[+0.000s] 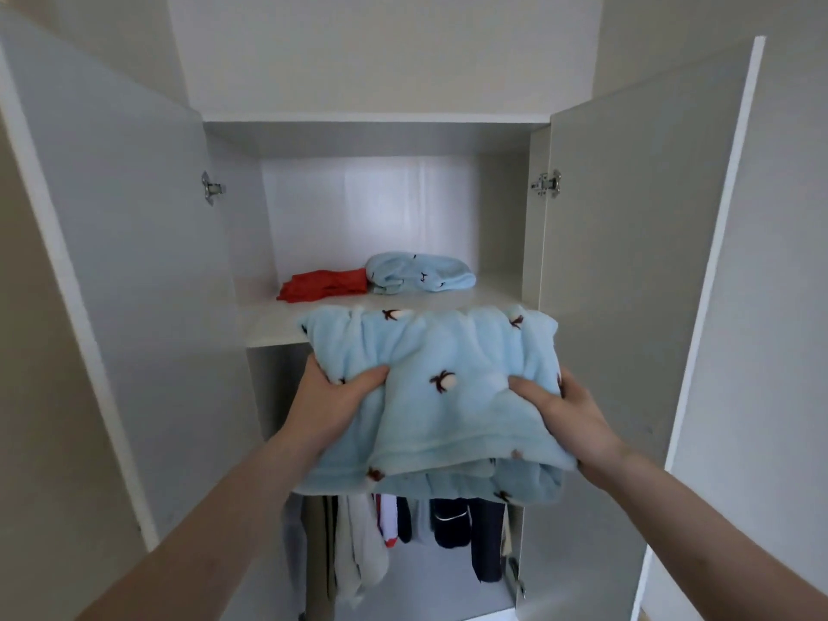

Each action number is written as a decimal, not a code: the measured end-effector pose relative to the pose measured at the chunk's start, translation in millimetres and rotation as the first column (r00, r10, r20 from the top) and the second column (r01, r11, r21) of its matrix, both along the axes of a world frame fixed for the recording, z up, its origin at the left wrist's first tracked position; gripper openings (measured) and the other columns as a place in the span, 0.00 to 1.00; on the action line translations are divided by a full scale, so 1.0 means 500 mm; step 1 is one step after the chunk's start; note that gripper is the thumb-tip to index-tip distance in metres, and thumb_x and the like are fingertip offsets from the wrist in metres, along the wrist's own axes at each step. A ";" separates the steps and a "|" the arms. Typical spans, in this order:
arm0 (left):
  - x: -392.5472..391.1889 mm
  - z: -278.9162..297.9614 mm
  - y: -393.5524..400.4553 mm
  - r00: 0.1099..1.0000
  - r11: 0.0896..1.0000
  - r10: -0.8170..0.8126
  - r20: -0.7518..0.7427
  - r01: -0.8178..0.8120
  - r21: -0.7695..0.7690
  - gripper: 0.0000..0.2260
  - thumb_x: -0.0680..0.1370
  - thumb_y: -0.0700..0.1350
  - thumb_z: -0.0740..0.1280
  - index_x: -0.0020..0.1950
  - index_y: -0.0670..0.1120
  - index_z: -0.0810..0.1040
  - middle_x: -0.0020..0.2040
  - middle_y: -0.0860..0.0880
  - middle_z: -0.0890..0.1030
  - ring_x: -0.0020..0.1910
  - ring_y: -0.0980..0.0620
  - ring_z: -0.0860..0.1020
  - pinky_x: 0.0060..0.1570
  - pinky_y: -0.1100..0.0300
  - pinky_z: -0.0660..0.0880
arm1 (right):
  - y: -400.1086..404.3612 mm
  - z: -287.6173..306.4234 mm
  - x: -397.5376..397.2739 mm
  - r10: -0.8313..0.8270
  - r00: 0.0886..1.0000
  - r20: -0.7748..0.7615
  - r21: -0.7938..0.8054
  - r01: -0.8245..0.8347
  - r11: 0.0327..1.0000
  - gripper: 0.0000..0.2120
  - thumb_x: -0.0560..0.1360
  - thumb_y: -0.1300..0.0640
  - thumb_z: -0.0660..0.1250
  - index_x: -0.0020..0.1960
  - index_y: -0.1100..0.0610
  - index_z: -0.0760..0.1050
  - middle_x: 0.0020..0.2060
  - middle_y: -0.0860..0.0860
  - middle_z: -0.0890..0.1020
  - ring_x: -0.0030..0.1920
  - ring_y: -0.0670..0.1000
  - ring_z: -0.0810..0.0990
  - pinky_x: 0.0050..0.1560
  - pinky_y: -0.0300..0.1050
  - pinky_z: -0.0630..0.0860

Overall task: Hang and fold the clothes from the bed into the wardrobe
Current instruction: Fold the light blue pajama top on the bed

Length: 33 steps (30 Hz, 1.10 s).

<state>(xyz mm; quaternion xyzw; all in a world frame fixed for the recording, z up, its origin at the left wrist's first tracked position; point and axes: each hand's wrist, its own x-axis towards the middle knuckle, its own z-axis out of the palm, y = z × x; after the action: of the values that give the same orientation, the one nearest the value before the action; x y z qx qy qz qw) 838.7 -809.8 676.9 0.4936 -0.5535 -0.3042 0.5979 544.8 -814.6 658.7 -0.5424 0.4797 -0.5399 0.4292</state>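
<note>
- While both hands carry it, the folded blue fleece garment (437, 387) sits between them at the lip of the wardrobe shelf (273, 327), its far edge lying over the shelf front and its near edge sagging toward the person
- The left hand (334, 398) grasps the garment's left side, thumb pressed into the top and fingers hidden beneath; the right hand (560, 407) grasps the right side the same way
- It looks soft, thick and light, a plush fleece printed with small brown motifs; I judge it will slump and unfold if held by one edge, so a grip under both sides, as here, suits it best
- Loose layers hang from the underside near the wrists, and these could catch on the shelf edge as the bundle slides in
- Beyond the hands, further back on the shelf, lies a second blue fleece bundle (421, 273), and just left of it, touching, a crumpled red garment (325, 284)
- The shelf is smooth white board with bare space in front of those two items, likely enough for this bundle
- Below the hands, hanging clothes (403, 535) in dark, white and grey show in the lower compartment
- To either side of the arms stand the left door (134, 244) and right door (627, 244), both swung open, with pale walls around the wardrobe
</note>
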 end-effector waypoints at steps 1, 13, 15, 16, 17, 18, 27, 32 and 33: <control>-0.005 0.004 -0.043 1.000 1.000 0.009 0.003 -0.009 0.004 0.27 0.69 0.51 0.81 0.65 0.60 0.74 0.58 0.62 0.81 0.55 0.65 0.80 0.56 0.62 0.76 | -0.042 0.005 -0.005 0.002 1.000 -0.001 0.003 -0.002 1.000 0.19 0.72 0.45 0.77 0.60 0.46 0.79 0.50 0.45 0.88 0.49 0.48 0.88 0.52 0.52 0.83; -0.049 0.090 -0.489 0.997 0.997 0.072 -0.025 -0.072 0.001 0.28 0.68 0.53 0.82 0.63 0.59 0.72 0.56 0.61 0.79 0.52 0.64 0.79 0.53 0.60 0.77 | -0.515 0.098 -0.038 0.040 0.999 -0.030 0.005 -0.040 0.999 0.17 0.74 0.49 0.76 0.61 0.52 0.80 0.50 0.51 0.88 0.50 0.54 0.87 0.57 0.59 0.83; -0.044 0.106 -0.556 0.998 0.998 0.067 -0.015 -0.067 -0.006 0.30 0.68 0.53 0.82 0.65 0.58 0.71 0.57 0.60 0.78 0.51 0.65 0.79 0.53 0.61 0.76 | -0.587 0.109 -0.037 0.040 0.999 -0.030 0.002 -0.040 0.999 0.17 0.74 0.49 0.76 0.60 0.52 0.81 0.49 0.52 0.88 0.49 0.56 0.88 0.56 0.61 0.83; -0.042 0.115 -0.592 0.998 0.998 0.061 -0.011 -0.061 -0.001 0.33 0.68 0.53 0.82 0.68 0.55 0.70 0.59 0.58 0.78 0.54 0.63 0.79 0.55 0.59 0.76 | -0.624 0.114 -0.035 0.030 0.999 -0.028 0.009 -0.030 1.000 0.18 0.73 0.49 0.76 0.61 0.51 0.80 0.50 0.52 0.88 0.50 0.57 0.87 0.56 0.61 0.83; -0.041 0.124 -0.628 0.998 0.998 0.055 -0.015 -0.055 0.009 0.37 0.68 0.53 0.82 0.72 0.53 0.69 0.61 0.56 0.78 0.56 0.59 0.78 0.57 0.56 0.76 | -0.661 0.117 -0.033 0.018 0.999 -0.028 0.013 -0.018 1.000 0.19 0.72 0.49 0.76 0.61 0.51 0.80 0.50 0.53 0.87 0.50 0.57 0.87 0.56 0.61 0.83; -0.039 0.133 -0.665 0.999 0.999 0.047 -0.017 -0.046 0.013 0.38 0.68 0.53 0.82 0.73 0.51 0.68 0.61 0.56 0.78 0.57 0.57 0.78 0.57 0.56 0.76 | -0.698 0.121 -0.030 0.005 1.000 -0.025 0.014 -0.005 1.000 0.19 0.72 0.49 0.76 0.61 0.51 0.80 0.50 0.53 0.87 0.51 0.57 0.87 0.57 0.62 0.82; -0.022 0.181 -1.012 0.998 1.000 -0.004 -0.062 0.003 -0.012 0.36 0.66 0.49 0.82 0.71 0.48 0.73 0.62 0.50 0.81 0.60 0.49 0.80 0.64 0.46 0.77 | -0.998 0.149 -0.001 -0.056 0.997 -0.053 0.007 0.056 0.998 0.22 0.71 0.49 0.71 0.65 0.50 0.76 0.52 0.55 0.86 0.52 0.57 0.86 0.58 0.58 0.82; -0.054 0.199 -1.178 0.995 0.999 -0.009 -0.104 0.005 -0.039 0.35 0.68 0.46 0.81 0.71 0.47 0.69 0.61 0.49 0.79 0.59 0.47 0.79 0.63 0.49 0.76 | -1.109 0.147 -0.002 -0.116 0.991 -0.061 0.021 0.118 0.993 0.28 0.67 0.48 0.69 0.66 0.51 0.74 0.53 0.54 0.86 0.53 0.57 0.86 0.57 0.58 0.82; -0.066 0.203 -1.202 0.993 0.999 -0.019 -0.112 0.015 -0.039 0.33 0.68 0.45 0.81 0.69 0.48 0.70 0.60 0.50 0.79 0.58 0.48 0.79 0.61 0.51 0.75 | -1.125 0.149 -0.007 -0.140 0.989 -0.047 0.029 0.141 0.990 0.29 0.66 0.48 0.69 0.66 0.51 0.74 0.52 0.54 0.86 0.52 0.57 0.86 0.55 0.56 0.83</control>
<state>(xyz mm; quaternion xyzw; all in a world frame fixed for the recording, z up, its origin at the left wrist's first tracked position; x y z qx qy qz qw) 805.9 -1410.6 778.3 0.4594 -0.5287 -0.3261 0.6349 541.2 -1376.8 733.0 -0.5122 0.5350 -0.5487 0.3878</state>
